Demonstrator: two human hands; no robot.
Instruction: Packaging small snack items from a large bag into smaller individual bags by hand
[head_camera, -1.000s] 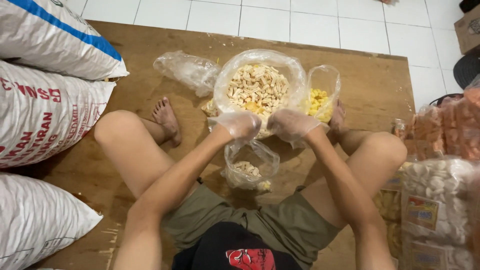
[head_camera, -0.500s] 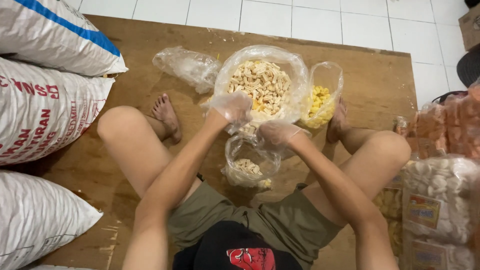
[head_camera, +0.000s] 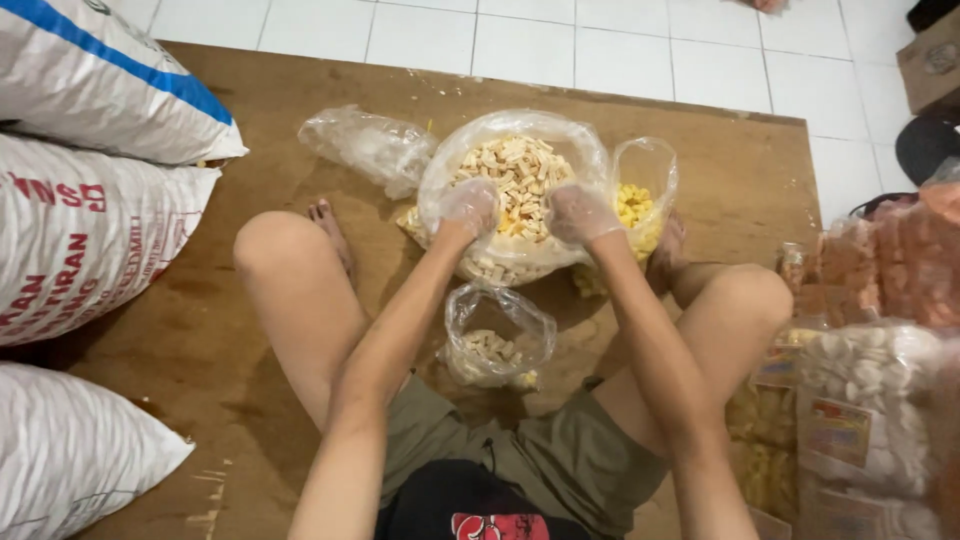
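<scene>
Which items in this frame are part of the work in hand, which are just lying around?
In use:
- left hand, gloved, in the big bag of beige snack sticks
- right hand, gloved, in the same bag
- small open bag, partly filled, between the legs

Lying about:
- yellow snack bag
- crumpled empty bag
- white sacks
- packed snack bags

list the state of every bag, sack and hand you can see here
large clear bag: open, full of pale stick snacks
small clear bag: open, partly filled
yellow snack bag: open, upright
empty clear bag: crumpled, lying flat
left hand: gloved, in the large bag
right hand: gloved, in the large bag
white sacks: closed, stacked on their sides
sealed snack packs: closed, piled
</scene>
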